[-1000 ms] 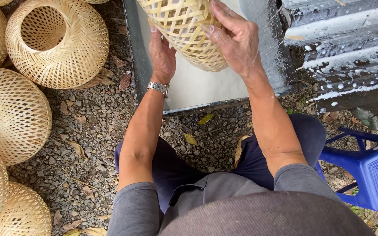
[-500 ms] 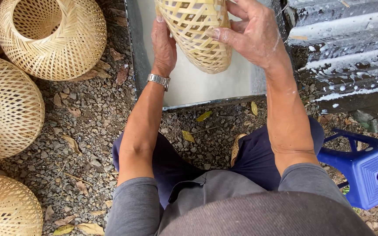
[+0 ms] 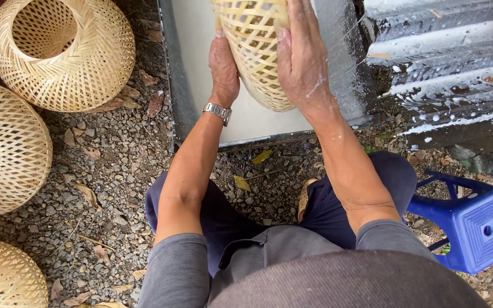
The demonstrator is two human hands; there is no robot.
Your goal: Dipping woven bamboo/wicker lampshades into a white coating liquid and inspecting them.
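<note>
- Here, my left hand [image 3: 223,65] and right hand [image 3: 302,57] press flat on either side of the basket [image 3: 256,51], clasping it.
- It hangs above the tray [image 3: 192,51] of white liquid.

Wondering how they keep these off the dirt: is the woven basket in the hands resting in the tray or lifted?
Lifted, it seems: both hands clasp the woven basket by its sides above the pale tray; its top is out of frame.

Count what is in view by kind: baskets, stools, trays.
Woven bamboo baskets: 6 (one in both hands, five on the gravel to the left, e.g.)
Blue plastic stool: 1
Metal tray of white liquid: 1
Total: 8
</note>
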